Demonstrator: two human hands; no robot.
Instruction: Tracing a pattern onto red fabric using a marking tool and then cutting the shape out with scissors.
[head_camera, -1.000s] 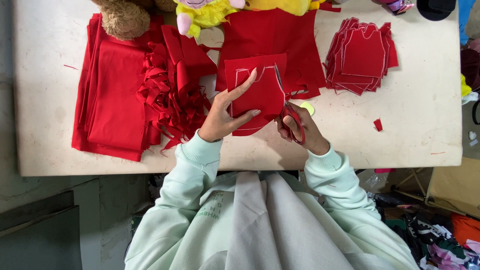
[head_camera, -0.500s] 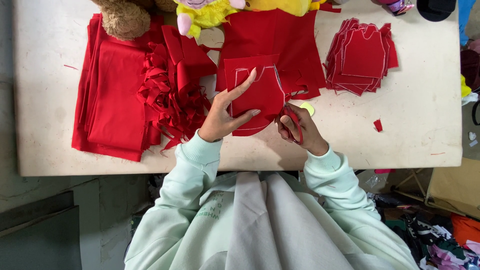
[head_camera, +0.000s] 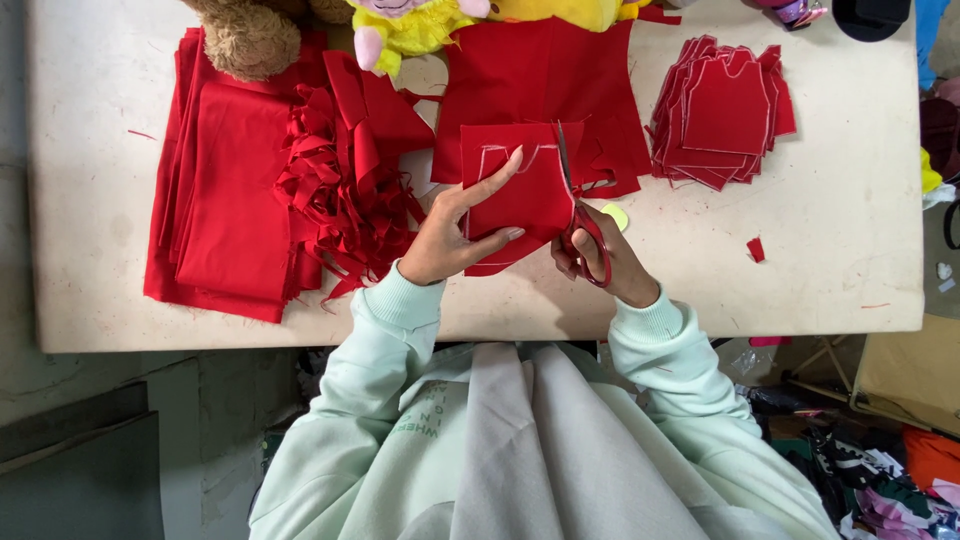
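The left hand (head_camera: 455, 235) lies spread on a red fabric piece (head_camera: 515, 190) marked with a chalk outline, near the front edge of the white table (head_camera: 850, 240). The right hand (head_camera: 610, 262) grips red-handled scissors (head_camera: 578, 215), their blades cutting along the piece's right edge. A stack of cut pieces (head_camera: 725, 110) sits well apart, right.

1. Cloth piece (head_camera: 520, 195) w/ left hand (head_camera: 450, 235): red, pale chalk outline.
2. Scissors (head_camera: 580, 225) in right hand (head_camera: 610, 265): red handles, grey blades.
3. Cut stack (head_camera: 725, 110), folded fabric (head_camera: 225, 180), scrap heap (head_camera: 345, 195): all red.
4. Table (head_camera: 850, 230): off-white, scuffed.
5. Sleeves (head_camera: 390, 330): pale mint.
6. Plush toys: brown (head_camera: 250, 35), yellow w/ pink (head_camera: 410, 25).
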